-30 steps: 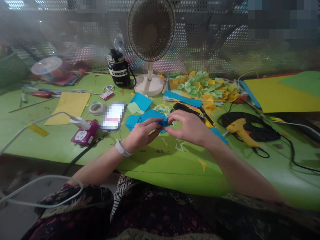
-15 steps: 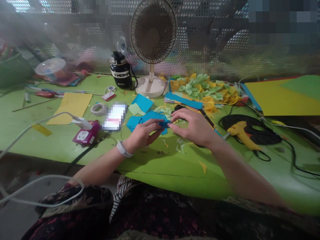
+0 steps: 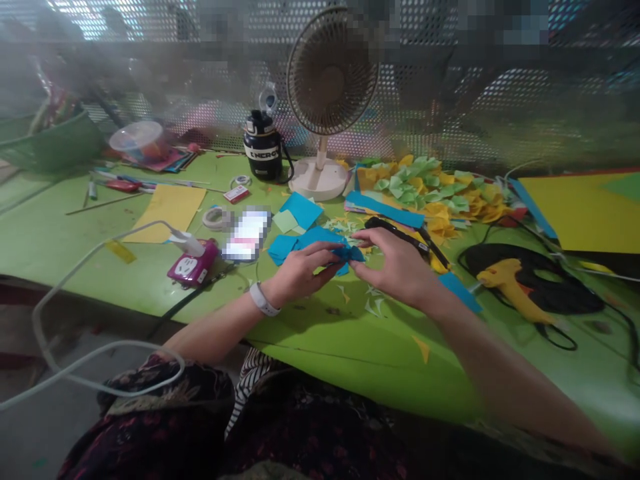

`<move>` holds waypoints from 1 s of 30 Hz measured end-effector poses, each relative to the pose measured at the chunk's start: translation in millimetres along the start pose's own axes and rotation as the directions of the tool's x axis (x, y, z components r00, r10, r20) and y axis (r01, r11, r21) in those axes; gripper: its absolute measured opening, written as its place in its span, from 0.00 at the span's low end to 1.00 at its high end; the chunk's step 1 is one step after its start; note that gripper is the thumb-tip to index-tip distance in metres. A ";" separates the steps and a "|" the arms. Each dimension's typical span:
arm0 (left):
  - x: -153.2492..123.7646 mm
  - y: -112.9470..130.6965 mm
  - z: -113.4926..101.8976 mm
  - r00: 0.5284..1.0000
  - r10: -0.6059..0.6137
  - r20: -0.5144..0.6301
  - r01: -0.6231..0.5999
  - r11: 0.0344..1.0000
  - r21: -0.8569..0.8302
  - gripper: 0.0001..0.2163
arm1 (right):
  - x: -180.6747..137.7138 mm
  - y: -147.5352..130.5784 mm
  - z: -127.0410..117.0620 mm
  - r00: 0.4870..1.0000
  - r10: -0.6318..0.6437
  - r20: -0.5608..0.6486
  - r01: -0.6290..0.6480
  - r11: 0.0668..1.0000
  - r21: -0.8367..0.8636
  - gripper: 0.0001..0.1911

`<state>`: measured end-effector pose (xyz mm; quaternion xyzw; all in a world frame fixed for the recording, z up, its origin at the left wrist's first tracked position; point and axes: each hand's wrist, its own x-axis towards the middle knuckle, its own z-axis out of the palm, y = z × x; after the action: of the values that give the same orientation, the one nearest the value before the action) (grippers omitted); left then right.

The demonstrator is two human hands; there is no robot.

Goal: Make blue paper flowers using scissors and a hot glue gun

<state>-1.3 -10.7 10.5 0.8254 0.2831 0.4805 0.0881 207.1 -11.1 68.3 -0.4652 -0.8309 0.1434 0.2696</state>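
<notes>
The one word that can be read is "ENERGY", printed in bold black capitals on the white band (image 3: 256,153) around the black bottle (image 3: 263,139); its last letter sits at the curve of the bottle and shows less clearly. Lower on the same bottle is a small pale label (image 3: 261,172), its print too tiny to make out. The small red-and-white box (image 3: 236,194) on the counter (image 3: 320,333) carries markings too small to read. The black handheld tool (image 3: 395,233) bears a little white mark, also illegible. On the phone (image 3: 247,233), the lit screen is pixelated, so whatever it displays cannot be read.
</notes>
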 end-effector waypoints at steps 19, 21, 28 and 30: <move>6.0 5.3 -2.6 0.953 -0.297 0.054 0.299 0.901 -0.314 0.05 | -1.8 8.4 1.4 0.934 -0.327 -0.143 0.305 0.940 -0.152 0.05; 5.6 5.2 -2.7 0.958 -0.281 0.054 0.283 0.905 -0.318 0.05 | -2.1 7.8 0.8 0.927 -0.342 -0.152 0.316 0.933 -0.172 0.05; 4.0 4.6 -1.5 0.960 -0.274 0.062 0.279 0.902 -0.328 0.05 | -1.8 6.3 0.5 0.908 -0.394 -0.142 0.360 0.908 -0.215 0.06; 3.8 4.4 -1.1 0.961 -0.270 0.059 0.274 0.905 -0.327 0.05 | -1.6 6.4 1.0 0.907 -0.396 -0.142 0.360 0.906 -0.224 0.07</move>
<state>0.9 -12.3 15.7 0.7542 0.3097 0.4991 0.2936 211.6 -9.1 63.8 -0.3299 -0.8868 -0.0365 0.3216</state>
